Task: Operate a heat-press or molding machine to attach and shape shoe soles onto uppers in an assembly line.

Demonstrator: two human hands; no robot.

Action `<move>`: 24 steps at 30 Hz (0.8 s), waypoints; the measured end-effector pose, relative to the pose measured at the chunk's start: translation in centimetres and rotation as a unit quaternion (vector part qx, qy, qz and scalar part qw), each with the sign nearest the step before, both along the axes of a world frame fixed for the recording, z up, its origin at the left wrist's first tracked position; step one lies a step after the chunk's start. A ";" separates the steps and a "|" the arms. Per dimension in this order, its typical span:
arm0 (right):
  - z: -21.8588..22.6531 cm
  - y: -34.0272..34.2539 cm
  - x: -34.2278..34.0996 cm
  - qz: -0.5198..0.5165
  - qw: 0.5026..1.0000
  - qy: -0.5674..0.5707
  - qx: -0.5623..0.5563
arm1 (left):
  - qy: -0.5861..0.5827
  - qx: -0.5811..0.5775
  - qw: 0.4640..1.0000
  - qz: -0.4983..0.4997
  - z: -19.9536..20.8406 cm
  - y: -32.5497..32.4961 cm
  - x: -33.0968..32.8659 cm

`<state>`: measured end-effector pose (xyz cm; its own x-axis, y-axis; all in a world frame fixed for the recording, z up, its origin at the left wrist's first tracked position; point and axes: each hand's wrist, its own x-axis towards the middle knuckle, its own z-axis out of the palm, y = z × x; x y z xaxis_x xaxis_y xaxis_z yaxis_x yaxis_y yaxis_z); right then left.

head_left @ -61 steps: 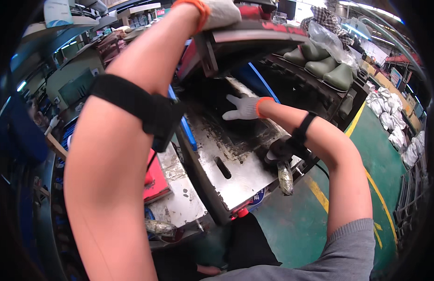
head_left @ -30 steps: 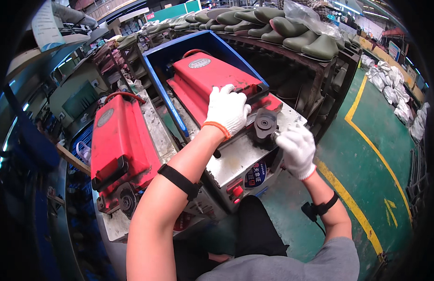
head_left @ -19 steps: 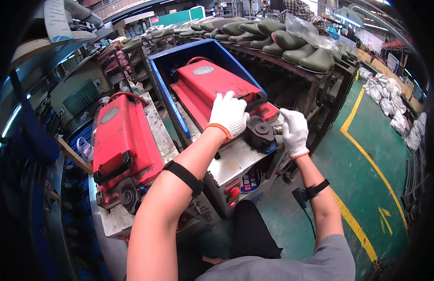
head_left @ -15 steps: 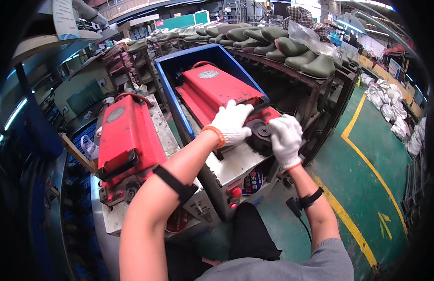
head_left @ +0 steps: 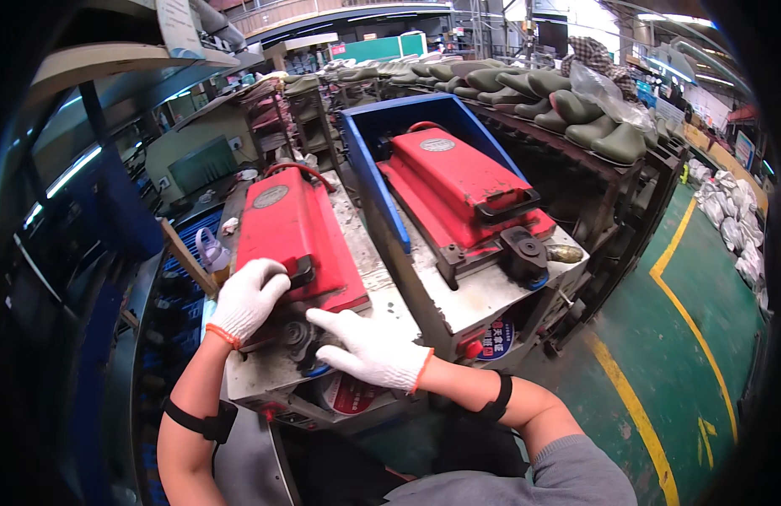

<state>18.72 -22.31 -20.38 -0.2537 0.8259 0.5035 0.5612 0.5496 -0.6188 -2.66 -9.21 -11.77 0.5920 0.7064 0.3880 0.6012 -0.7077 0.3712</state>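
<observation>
Two machines with red metal covers stand side by side. On the left red cover (head_left: 281,223), a black handle (head_left: 303,271) sticks out at the near end. My left hand (head_left: 249,297), in a white knitted glove, is closed over the left part of this handle. Beside a dark round fitting (head_left: 297,333) in front of the cover is my gloved right hand (head_left: 375,344), thumb and fingers apart; I cannot tell whether it touches the fitting. The right red cover (head_left: 453,173) lies down, with its own handle (head_left: 507,205) and black round fitting (head_left: 523,255) untouched.
A blue hood (head_left: 375,187) surrounds the back of the right machine. Green clog-like shoes (head_left: 591,131) fill the rack behind it. At the left stands a light-coloured bottle (head_left: 212,253). White sacks (head_left: 727,202) lie beyond the yellow floor line (head_left: 673,244).
Both hands have left the right machine and moved left to the other one. My left hand now holds its handle. The view has shifted left, so the machines appear farther right.
</observation>
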 end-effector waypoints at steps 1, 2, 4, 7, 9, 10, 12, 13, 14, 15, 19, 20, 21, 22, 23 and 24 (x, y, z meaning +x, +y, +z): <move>0.7 0.0 -0.9 -0.016 0.996 -0.075 -0.055 | 0.037 0.021 0.999 -0.028 -0.4 0.3 -1.0; 1.1 0.3 -1.4 -0.012 0.996 -0.072 -0.053 | 0.051 0.051 0.996 -0.043 -1.1 0.5 -1.3; 1.5 1.3 -2.1 -0.040 0.977 -0.155 -0.143 | 0.132 0.040 0.990 0.018 -1.2 0.0 -0.1; 0.3 2.8 -1.7 -0.005 0.979 -0.150 -0.139 | 0.170 -0.199 0.965 -0.007 0.1 3.2 1.8; 1.3 2.3 -1.6 0.010 0.976 -0.148 -0.160 | 0.166 -0.370 0.914 -0.010 1.0 4.2 2.9; 1.5 2.1 -1.8 0.009 0.976 -0.148 -0.160 | 0.167 -0.369 0.914 -0.011 1.0 4.8 2.8; 1.6 1.9 -2.0 -0.005 0.973 -0.153 -0.173 | 0.218 -0.405 0.887 -0.029 1.0 5.7 2.6; 1.3 2.1 -1.9 -0.003 0.975 -0.141 -0.173 | 0.217 -0.399 0.891 -0.032 1.4 5.3 2.7; 1.3 2.1 -1.7 -0.001 0.975 -0.142 -0.172 | 0.216 -0.399 0.891 -0.029 1.2 5.5 3.0; 1.3 2.0 -1.5 -0.010 0.976 -0.142 -0.165 | 0.216 -0.389 0.895 -0.041 0.9 5.8 3.1; 0.5 2.2 -1.5 -0.029 0.978 -0.131 -0.157 | 0.208 -0.377 0.901 -0.043 0.7 5.9 3.3; 0.4 2.1 -1.6 -0.032 0.980 -0.126 -0.149 | 0.210 -0.376 0.902 -0.037 0.9 5.6 3.4; 0.4 2.0 -1.6 -0.028 0.983 -0.111 -0.142 | 0.197 -0.391 0.898 -0.046 0.8 5.7 3.2; 0.1 2.1 -1.7 -0.023 0.984 -0.110 -0.141 | 0.196 -0.392 0.898 -0.041 0.7 5.7 2.9; -0.3 2.3 -1.7 -0.020 0.986 -0.103 -0.130 | 0.191 -0.399 0.896 -0.039 0.7 5.8 2.7; -0.5 2.3 -1.7 -0.022 0.988 -0.096 -0.121 | 0.187 -0.406 0.893 -0.041 0.5 5.8 2.7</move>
